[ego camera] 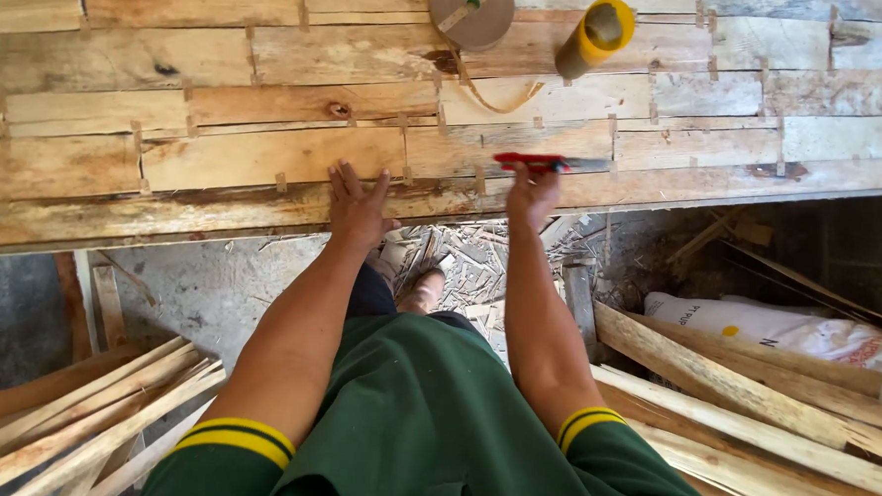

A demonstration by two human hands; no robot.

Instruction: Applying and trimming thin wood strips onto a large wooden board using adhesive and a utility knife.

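Under both our hands lies the veneer sheet (259, 157), which looks thin, light and brittle, so best handled flat. Our left hand (358, 207) rests spread open on its near edge. Our right hand (532, 194) is closed around a red knife (536, 161), light and stiff.

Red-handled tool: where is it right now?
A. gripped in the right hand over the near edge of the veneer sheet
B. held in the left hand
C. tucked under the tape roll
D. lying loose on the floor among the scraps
A: the right hand grips the red-handled tool above the veneer sheet, while the left hand lies flat and empty on the sheet's near edge.
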